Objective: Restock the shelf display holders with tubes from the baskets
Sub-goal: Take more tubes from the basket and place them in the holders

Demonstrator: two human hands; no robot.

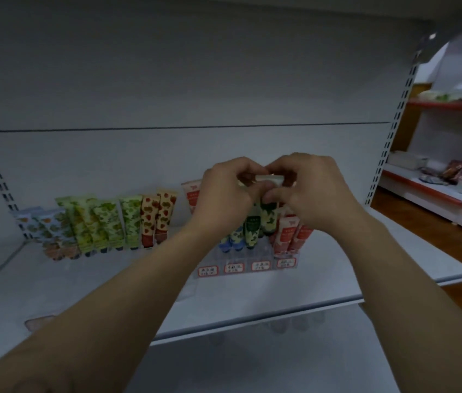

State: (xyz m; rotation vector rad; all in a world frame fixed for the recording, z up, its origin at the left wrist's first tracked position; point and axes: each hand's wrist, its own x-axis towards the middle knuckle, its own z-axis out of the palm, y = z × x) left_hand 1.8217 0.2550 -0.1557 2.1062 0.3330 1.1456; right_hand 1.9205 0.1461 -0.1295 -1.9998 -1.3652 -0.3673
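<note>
Presently: left hand [224, 191] and right hand [312, 191] are both curled, pinching the crimped top of the green tube [268, 219], cap-down over the clear holder [252, 255] toward the shelf's [110, 279] right end. Risk: the cap misses its slot and tips the adjacent red tubes [295, 231].

White shelf [252, 290], green leaf-print tubes [105, 222], red strawberry-print tubes [156, 217], dark green tube [268, 219], red-bordered labels [234, 268]

White back panel [195, 80] with one dark horizontal seam, flanked by slotted uprights [403, 109] at the left and right edges. White shelf board [309, 285] below. At right, brown wooden floor [411, 217] and neighbouring rack [451, 106] with red-edged shelves bearing packaged goods. Dim, even light.
</note>
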